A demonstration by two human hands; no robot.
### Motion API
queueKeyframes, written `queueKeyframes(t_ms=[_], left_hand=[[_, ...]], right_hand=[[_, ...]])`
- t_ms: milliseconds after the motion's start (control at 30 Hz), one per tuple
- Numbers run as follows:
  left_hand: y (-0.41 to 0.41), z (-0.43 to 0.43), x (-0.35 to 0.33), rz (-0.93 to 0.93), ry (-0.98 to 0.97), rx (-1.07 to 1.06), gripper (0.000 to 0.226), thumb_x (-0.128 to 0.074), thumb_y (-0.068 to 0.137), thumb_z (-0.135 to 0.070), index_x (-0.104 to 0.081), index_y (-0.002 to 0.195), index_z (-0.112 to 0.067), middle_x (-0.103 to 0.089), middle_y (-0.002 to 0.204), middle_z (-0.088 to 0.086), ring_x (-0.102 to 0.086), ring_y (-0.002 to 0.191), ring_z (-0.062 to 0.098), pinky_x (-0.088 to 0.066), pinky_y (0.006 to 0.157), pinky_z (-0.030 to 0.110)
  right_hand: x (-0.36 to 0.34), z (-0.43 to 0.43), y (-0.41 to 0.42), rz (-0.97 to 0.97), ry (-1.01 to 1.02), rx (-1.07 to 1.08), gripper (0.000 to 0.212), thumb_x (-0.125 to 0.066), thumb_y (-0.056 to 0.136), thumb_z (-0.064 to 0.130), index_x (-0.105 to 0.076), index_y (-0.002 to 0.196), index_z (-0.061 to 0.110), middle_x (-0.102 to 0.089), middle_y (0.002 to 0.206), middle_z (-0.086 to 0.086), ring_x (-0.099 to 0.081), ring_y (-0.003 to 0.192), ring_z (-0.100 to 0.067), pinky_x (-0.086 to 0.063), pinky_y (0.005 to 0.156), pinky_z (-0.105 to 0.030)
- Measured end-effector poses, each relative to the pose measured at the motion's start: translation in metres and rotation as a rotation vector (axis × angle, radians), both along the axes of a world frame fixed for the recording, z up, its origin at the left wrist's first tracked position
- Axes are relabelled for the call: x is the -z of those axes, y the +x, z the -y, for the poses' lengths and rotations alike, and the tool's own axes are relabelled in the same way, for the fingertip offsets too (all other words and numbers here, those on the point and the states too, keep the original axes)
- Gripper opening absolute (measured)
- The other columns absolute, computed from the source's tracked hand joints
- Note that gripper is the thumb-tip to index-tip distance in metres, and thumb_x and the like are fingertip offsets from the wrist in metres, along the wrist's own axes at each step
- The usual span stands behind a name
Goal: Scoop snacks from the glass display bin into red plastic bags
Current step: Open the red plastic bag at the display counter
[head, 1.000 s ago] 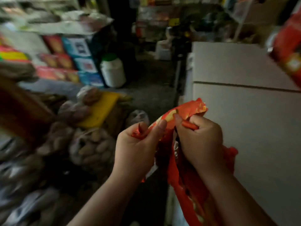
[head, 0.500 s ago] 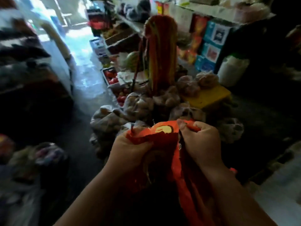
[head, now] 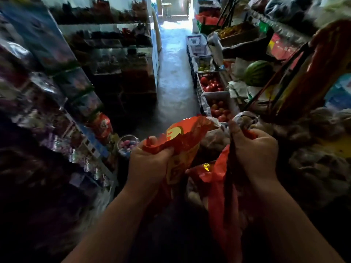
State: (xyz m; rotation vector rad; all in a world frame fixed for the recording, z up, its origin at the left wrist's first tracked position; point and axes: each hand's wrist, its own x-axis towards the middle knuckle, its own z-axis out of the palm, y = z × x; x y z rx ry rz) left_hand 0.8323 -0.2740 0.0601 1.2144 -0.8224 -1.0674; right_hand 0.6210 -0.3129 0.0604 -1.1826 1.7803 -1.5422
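Head view, looking down a dim shop aisle. Two bare forearms are seen reaching forward from the bottom edge.

A red bag point(head: 187, 130) of thin plastic, printed with a yellow mark, is held up between the hands near the middle of the picture. It is raised above the floor point(head: 174, 88) and rests on no surface.

The left hand point(head: 150, 164) is closed in a tight grip. Its fingers are curled round a crumpled edge of the bag, and one fingertip is seen poking up above the plastic.

The right hand point(head: 254, 150) is likewise closed, its grip narrow. A bunched, darker strip of red plastic is clamped in its curled fingers, with the thumb laid upright along it. More red plastic is seen hanging down from this grip, beside the wrist. A gap is left between the part held on the left and the part held on the right. Whether one bag or several are held cannot be told.

Shelves point(head: 57, 111) of blurred packets are ranged along the left. A clear jar point(head: 127, 145) of pink and blue sweets is seen just beyond the left hand. On the right, crates point(head: 211, 83) of red tomatoes are lined along the aisle, with a watermelon point(head: 257, 73) beside them.
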Motion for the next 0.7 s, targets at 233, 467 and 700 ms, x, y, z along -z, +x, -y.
queueKeyframes(t_ms=[233, 467, 700], left_hand=[[0.104, 0.052, 0.002, -0.107, 0.042, -0.174, 0.019, -0.069, 0.085, 0.011, -0.065, 0.099, -0.001, -0.069, 0.094, 0.024, -0.071, 0.093, 0.043, -0.058, 0.086, 0.062], [0.160, 0.132, 0.026, -0.059, 0.067, -0.292, 0.034, -0.073, 0.084, 0.007, -0.066, 0.072, -0.023, -0.071, 0.076, 0.008, -0.070, 0.074, 0.029, -0.062, 0.074, 0.050], [0.172, 0.281, 0.053, 0.100, 0.061, -0.326, 0.028, -0.078, 0.083, -0.008, -0.061, 0.067, -0.023, -0.066, 0.062, -0.004, -0.065, 0.058, 0.020, -0.060, 0.057, 0.043]], right_hand=[[-0.002, 0.089, 0.073, 0.013, 0.122, 0.060, 0.059, -0.062, 0.086, 0.069, -0.061, 0.066, 0.014, -0.059, 0.059, 0.007, -0.060, 0.066, -0.017, -0.037, 0.063, -0.024], [0.034, 0.211, 0.118, 0.404, 0.310, 0.058, 0.061, -0.070, 0.075, 0.072, -0.069, 0.100, 0.017, -0.076, 0.106, -0.007, -0.075, 0.094, -0.029, -0.062, 0.076, -0.041], [0.060, 0.350, 0.168, 0.542, 0.297, 0.142, 0.040, -0.064, 0.093, 0.054, -0.065, 0.089, 0.014, -0.072, 0.096, 0.000, -0.075, 0.081, -0.014, -0.061, 0.071, -0.029]])
